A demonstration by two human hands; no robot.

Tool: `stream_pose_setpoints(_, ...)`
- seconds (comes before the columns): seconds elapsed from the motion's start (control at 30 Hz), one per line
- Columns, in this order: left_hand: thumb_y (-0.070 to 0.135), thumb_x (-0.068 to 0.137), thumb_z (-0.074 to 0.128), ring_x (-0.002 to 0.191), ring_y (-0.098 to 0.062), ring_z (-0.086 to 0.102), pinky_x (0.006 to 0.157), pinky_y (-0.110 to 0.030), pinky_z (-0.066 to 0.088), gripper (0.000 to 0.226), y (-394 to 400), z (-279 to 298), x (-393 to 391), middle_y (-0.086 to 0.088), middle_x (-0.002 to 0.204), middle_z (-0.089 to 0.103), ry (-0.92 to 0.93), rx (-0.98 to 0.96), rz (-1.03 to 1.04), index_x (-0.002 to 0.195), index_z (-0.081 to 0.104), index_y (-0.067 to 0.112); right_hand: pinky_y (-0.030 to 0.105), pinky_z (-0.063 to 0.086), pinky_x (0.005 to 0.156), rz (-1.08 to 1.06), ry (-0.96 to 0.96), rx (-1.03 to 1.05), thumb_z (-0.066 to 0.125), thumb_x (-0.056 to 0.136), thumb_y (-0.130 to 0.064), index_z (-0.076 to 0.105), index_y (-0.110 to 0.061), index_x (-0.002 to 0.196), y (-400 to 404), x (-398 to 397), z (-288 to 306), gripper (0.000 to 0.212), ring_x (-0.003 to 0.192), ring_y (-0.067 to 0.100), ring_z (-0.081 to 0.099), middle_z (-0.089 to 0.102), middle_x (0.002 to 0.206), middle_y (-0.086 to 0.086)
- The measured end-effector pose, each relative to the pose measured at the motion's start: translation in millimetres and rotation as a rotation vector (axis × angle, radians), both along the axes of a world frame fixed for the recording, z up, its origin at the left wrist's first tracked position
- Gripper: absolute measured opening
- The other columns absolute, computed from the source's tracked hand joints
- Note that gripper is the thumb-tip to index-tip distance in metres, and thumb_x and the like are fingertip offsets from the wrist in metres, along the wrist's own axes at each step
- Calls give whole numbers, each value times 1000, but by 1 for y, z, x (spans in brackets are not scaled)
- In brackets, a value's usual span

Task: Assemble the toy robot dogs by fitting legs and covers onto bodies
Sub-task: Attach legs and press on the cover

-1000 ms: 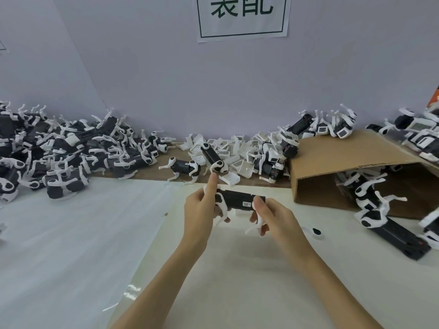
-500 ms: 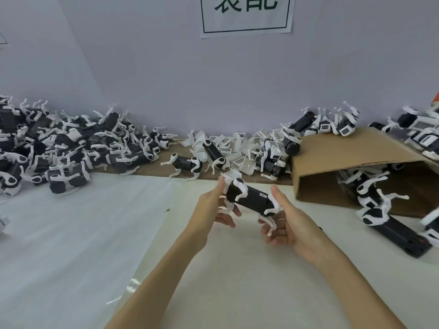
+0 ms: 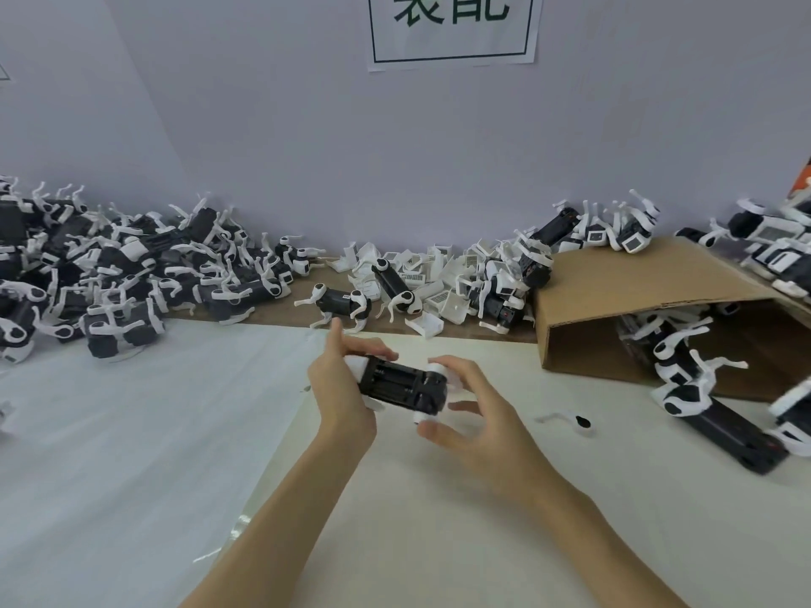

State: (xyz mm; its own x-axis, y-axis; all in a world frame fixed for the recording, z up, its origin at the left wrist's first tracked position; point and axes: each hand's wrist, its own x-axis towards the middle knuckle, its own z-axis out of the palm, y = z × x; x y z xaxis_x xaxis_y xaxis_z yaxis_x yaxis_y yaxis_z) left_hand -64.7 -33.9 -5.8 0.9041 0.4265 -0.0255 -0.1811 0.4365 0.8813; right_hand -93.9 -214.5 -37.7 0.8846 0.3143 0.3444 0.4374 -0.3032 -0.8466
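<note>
A black toy dog body (image 3: pixel 401 383) with white legs lies between my hands over the table's middle, its open ribbed underside turned up. My left hand (image 3: pixel 340 388) grips its left end, fingers curled over the top. My right hand (image 3: pixel 471 414) cups the right end, thumb and fingers curled around the white leg joints there. A loose white leg (image 3: pixel 566 419) with a black cap lies on the table to the right. White covers (image 3: pixel 432 283) are heaped along the wall behind.
A big pile of black-and-white dogs (image 3: pixel 109 278) fills the back left. A tipped cardboard box (image 3: pixel 649 309) at the right spills more dogs (image 3: pixel 702 388). One dog (image 3: pixel 340 302) stands just behind my hands. A white foam sheet (image 3: pixel 131 432) covers the left table.
The dog body has been rolled over between my hands, so its open underside now faces up. Both hands have shifted their hold on its ends.
</note>
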Motion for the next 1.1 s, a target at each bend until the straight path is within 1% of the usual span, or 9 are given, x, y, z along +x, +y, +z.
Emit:
stream_pose_setpoints(0.13, 29, 107, 49, 66, -27, 64, 75, -38, 57, 50, 22, 5, 6, -12, 71, 62, 50, -408, -16, 61, 50, 9, 32, 28, 124, -139, -142, -188, 35, 111, -42, 37, -40, 156, -3, 9, -5, 45, 152, 3, 27, 36, 163, -16)
stream_pose_setpoints(0.23, 22, 107, 46, 64, -26, 71, 70, -37, 57, 41, 25, 7, 6, -11, 71, 67, 83, -499, -12, 69, 53, 8, 36, 9, 130, -236, -143, -630, 37, 112, -24, 33, -27, 160, -14, 25, -16, 49, 161, 16, -2, 4, 174, -3)
stream_pose_setpoints(0.3, 21, 105, 48, 64, -28, 73, 66, -36, 60, 34, 25, 8, 5, -12, 71, 71, 98, -502, -30, 76, 57, 6, 38, 10, 129, -224, -96, -688, 46, 109, -24, 51, -20, 142, -18, 29, -18, 33, 161, 24, -2, 8, 174, 5)
stream_pose_setpoints(0.37, 23, 104, 51, 73, -31, 72, 62, -36, 62, 28, 24, 9, 4, -14, 77, 73, 121, -468, -50, 83, 59, 6, 39, 25, 123, -239, -118, -581, 60, 103, -21, 61, -15, 112, -19, 29, -17, 10, 156, 29, 24, 41, 161, 8)
stream_pose_setpoints(0.43, 26, 104, 53, 80, -33, 71, 64, -37, 60, 26, 22, 8, 5, -14, 86, 72, 152, -404, -58, 87, 59, 7, 34, 41, 103, -271, -161, -500, 70, 97, -18, 64, -19, 96, -21, 27, -13, 7, 124, 27, 57, 69, 120, -2)
stream_pose_setpoints(0.57, 26, 106, 52, 80, -35, 70, 51, -31, 58, 26, 21, 7, 6, -16, 91, 71, 193, -357, -59, 88, 57, 7, 18, 41, 72, -362, -140, -318, 77, 91, -20, 62, -25, 88, -27, 23, -5, 17, 85, 7, 57, 62, 86, -13)
stream_pose_setpoints(0.8, 27, 105, 58, 74, -34, 73, 86, -46, 55, 25, 19, 5, 7, -17, 99, 74, 274, -207, -130, 93, 60, 5, 23, 53, 58, -455, 63, 85, 73, 95, -13, 53, -26, 108, -36, 25, 2, 28, 63, 14, 73, 70, 89, 1)
stream_pose_setpoints(0.97, 22, 102, 64, 88, -28, 63, 83, -39, 44, 23, 7, 0, 7, -10, 93, 72, 228, 199, -207, 84, 68, 8, 33, 45, 69, -482, 154, 229, 72, 91, -19, 71, -16, 81, -39, 27, 4, 11, 71, 18, 59, 68, 75, 4)
stream_pose_setpoints(1.1, 26, 103, 61, 82, -20, 61, 71, -34, 38, 24, 5, -6, 6, 1, 91, 75, 202, 414, -206, 97, 71, 4, 40, 63, 79, -410, 284, 582, 74, 92, -10, 63, 0, 100, -35, 24, 13, 17, 89, 28, 76, 77, 95, 5)
